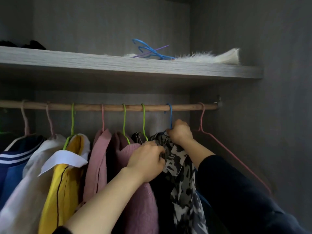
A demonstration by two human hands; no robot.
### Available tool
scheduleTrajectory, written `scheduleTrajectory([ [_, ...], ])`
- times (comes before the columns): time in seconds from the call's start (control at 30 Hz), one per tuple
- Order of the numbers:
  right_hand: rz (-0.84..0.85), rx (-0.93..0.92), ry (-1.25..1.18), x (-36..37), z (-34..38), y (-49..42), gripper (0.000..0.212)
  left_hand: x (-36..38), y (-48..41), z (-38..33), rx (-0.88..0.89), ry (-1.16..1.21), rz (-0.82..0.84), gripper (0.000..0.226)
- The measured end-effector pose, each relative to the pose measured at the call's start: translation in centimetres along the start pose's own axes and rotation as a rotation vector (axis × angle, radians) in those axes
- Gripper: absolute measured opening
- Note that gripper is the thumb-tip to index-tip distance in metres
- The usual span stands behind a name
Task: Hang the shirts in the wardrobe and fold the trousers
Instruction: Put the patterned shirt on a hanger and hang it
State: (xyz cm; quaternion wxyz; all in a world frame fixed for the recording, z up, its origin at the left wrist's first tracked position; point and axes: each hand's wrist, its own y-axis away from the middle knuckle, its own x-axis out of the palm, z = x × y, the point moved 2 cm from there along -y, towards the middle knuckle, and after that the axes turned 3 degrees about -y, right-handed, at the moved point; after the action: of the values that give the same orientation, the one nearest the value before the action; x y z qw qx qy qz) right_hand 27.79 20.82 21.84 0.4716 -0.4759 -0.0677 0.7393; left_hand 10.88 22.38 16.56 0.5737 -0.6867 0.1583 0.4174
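The right hand (180, 132) grips the neck of the blue hanger (170, 115), which is hooked on the rail (111, 106). The left hand (146, 160), just below it, pinches the black-and-white patterned shirt (179, 161) on that hanger. Several garments (99, 157) hang left of both hands. No trousers are in view, so folding looks yet to be done.

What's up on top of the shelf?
Blue hangers and a purple hanger lie on white fur; dark clothes sit far left. The shelf edge hides anything flat behind.
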Motion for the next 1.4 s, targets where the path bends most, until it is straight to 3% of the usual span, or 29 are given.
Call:
scheduleTrajectory([
  [0.17,0.075,-0.032,-0.099,0.4,-0.1,-0.3,0.022,0.3,-0.1,-0.1,-0.003,-0.001,-0.023,0.031],
  [0.3,0.159,-0.084,-0.209,-1.6,-0.4,0.3,0.045,0.5,-0.3,-0.2,-0.017,-0.018,-0.032,0.041],
  [0.4,-0.104,-0.077,-0.163,-5.0,-2.0,0.6,0.035,0.8,-0.4,-0.5,-0.026,-0.014,-0.057,0.063],
  [0.5,-0.339,-0.05,0.081,-7.9,-4.6,0.8,0.024,1.2,-0.7,-1.1,0.009,-0.068,-0.061,0.077],
  [0.6,-0.167,0.108,0.173,-8.5,-7.1,1.0,0.019,1.3,-1.4,-1.7,0.063,-0.162,0.014,0.086],
  [0.7,0.08,0.208,-0.066,-7.1,-8.5,1.2,0.019,1.4,-2.3,-2.9,0.163,-0.233,0.066,0.094],
  [0.77,0.07,0.199,-0.236,-6.3,-8.6,1.1,0.015,1.6,-3.0,-3.9,0.239,-0.282,0.085,0.09],
  [0.97,-0.069,0.136,-0.468,-6.4,-6.8,0.1,0.016,2.0,-4.0,-4.9,0.239,-0.287,0.084,0.034],
  [1.17,-0.055,0.158,-0.567,-6.2,-6.8,0.9,0.022,2.5,-3.6,-4.3,0.202,-0.262,0.042,0.038],
  [1.4,-0.038,0.107,-0.442,-6.4,-7.3,6.2,0.012,2.2,-3.0,-4.5,0.137,-0.243,0.075,0.038],
])
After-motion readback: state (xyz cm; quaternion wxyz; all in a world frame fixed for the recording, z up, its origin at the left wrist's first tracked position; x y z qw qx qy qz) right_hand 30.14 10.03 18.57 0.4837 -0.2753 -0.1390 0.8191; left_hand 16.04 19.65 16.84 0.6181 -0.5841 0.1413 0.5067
